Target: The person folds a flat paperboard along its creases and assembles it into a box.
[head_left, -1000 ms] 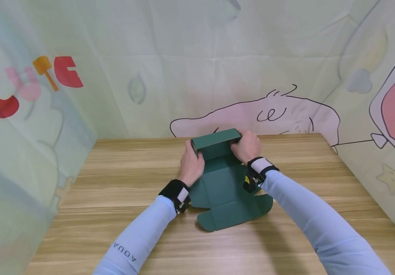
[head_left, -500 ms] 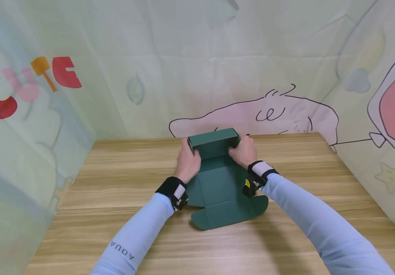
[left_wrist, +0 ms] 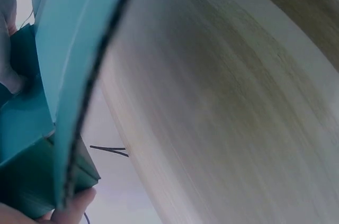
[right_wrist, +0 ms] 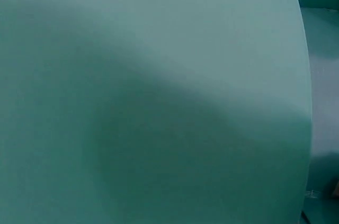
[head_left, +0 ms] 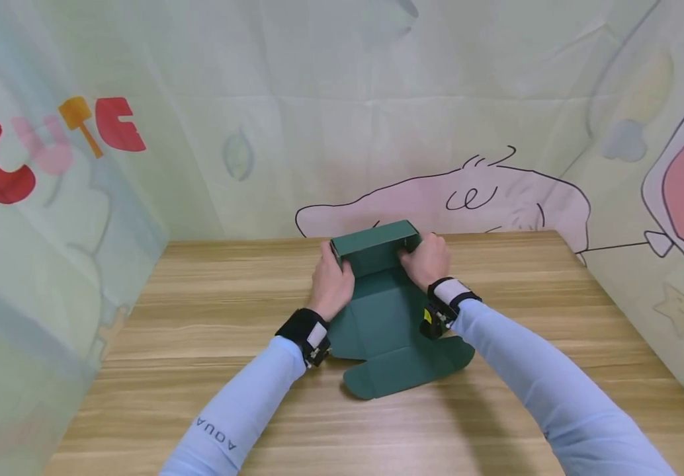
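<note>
A green cardboard box (head_left: 386, 317), partly folded, lies on the wooden table with its front flaps spread flat. Its far end is folded up into a raised, boxed section (head_left: 374, 248). My left hand (head_left: 331, 284) grips the left end of that section, thumb on the near face and fingers at the outer side. At the other end, my right hand (head_left: 428, 261) holds the right corner, thumb inside the near face; its other fingers are mostly hidden. In the left wrist view, left fingertips (left_wrist: 74, 208) touch the corner of the fold. A green cardboard panel (right_wrist: 159, 102) fills most of the right wrist view.
The wood-grained table (head_left: 229, 291) extends around the box on all sides. Behind it hangs a printed fabric backdrop (head_left: 294, 132), close to the far table edge. More printed fabric stands along the left and right sides.
The box and both hands shifted slightly left, then back right. Both hands keep hold of the raised section, whose folded shape looks much the same.
</note>
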